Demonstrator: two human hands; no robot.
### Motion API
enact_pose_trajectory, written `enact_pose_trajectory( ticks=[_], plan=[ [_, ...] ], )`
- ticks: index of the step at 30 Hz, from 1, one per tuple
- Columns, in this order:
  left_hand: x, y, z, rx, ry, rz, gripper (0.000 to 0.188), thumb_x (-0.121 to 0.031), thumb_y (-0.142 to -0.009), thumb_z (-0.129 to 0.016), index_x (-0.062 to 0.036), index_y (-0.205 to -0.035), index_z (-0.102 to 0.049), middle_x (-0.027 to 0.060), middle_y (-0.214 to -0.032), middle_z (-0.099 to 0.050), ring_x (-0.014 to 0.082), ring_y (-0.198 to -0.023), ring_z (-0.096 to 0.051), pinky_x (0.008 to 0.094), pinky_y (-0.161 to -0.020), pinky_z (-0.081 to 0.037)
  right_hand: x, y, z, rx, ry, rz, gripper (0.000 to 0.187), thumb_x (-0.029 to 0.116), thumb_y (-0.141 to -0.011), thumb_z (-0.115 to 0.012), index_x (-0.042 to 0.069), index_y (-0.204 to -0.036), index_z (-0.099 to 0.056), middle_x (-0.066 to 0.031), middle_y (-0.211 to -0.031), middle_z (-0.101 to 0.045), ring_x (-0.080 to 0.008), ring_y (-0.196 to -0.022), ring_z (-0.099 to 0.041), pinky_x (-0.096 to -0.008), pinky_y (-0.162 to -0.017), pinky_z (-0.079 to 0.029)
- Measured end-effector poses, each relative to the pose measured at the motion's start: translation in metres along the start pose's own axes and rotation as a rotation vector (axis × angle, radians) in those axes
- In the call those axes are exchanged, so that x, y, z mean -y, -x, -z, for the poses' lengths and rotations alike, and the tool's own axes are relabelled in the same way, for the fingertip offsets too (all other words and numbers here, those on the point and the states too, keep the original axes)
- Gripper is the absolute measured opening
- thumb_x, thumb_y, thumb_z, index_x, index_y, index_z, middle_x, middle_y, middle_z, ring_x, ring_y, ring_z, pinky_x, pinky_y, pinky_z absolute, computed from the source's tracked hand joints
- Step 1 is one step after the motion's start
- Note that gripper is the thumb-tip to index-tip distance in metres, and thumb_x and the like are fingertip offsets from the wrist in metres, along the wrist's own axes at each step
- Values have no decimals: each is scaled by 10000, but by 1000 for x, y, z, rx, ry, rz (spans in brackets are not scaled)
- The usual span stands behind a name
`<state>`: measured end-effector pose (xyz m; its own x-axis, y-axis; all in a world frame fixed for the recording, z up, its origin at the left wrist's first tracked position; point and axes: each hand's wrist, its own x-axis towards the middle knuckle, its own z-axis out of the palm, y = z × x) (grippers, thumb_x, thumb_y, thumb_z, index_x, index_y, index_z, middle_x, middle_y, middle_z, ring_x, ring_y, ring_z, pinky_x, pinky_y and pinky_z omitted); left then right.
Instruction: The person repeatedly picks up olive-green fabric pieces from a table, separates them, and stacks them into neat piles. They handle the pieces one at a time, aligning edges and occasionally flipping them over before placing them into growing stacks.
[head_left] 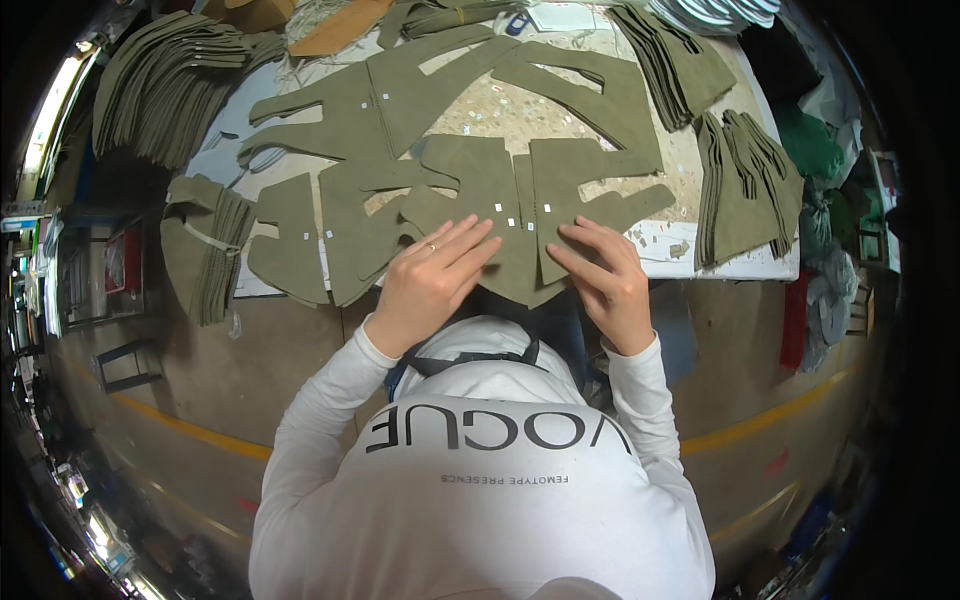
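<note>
Two olive cloth pieces lie side by side, flat, near the front edge of the worktop: the left piece and the right piece. Both carry small white labels near their adjoining edges. Left hand: palm down on the left piece, fingers extended and slightly apart. Right hand: fingers spread and bent, fingertips touching the right piece. Neither hand is clamped on the cloth.

Further labelled cloth pieces lie to the left of the hands. Beyond these, at the left edge, a pale band encircles a cloth bundle. A tall cloth stack occupies the far left corner; a smaller cloth stack sits at the right edge. Beside that edge is bag-like green plastic; its contents cannot be made out.
</note>
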<state>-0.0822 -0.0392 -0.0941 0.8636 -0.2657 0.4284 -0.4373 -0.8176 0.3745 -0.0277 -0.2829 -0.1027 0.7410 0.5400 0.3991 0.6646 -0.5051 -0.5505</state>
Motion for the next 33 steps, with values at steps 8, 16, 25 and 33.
enact_pose_trajectory(
  ticks=[8,16,25,33],
  plan=[
    [-27,13,-8,-20,-39,-34,342,-40,-772,-631,-34,-1107,-698,100,-1132,-697,240,-1033,-690,334,-859,-572,0,13,-5,52,-53,34,315,30,-776,-681,186,-1037,-764,-45,-1180,-685,-261,-1194,-612,-444,-1041,-416],
    [-36,11,1,84,15,28,303,-107,-805,-701,-46,-1102,-701,104,-1102,-705,268,-1007,-694,330,-854,-568,11,13,0,86,46,81,433,43,-721,-732,171,-1134,-717,-59,-1221,-651,-272,-1208,-591,-455,-1026,-423],
    [-28,-31,9,164,1095,706,387,-167,-1006,-517,-53,-1375,-498,172,-1203,-636,145,-967,-668,278,-812,-551,22,6,0,-177,-34,-48,513,-56,-656,-665,84,-1148,-705,-94,-1055,-662,-265,-927,-646,-359,-796,-503],
    [-27,-52,9,32,625,323,442,-24,-859,-566,-70,-1297,-593,113,-1126,-626,168,-741,-517,288,-633,-429,41,20,13,-91,-190,-252,243,114,-830,-710,31,-1057,-738,-91,-765,-643,-182,-651,-600,-296,-601,-481]
  ],
)
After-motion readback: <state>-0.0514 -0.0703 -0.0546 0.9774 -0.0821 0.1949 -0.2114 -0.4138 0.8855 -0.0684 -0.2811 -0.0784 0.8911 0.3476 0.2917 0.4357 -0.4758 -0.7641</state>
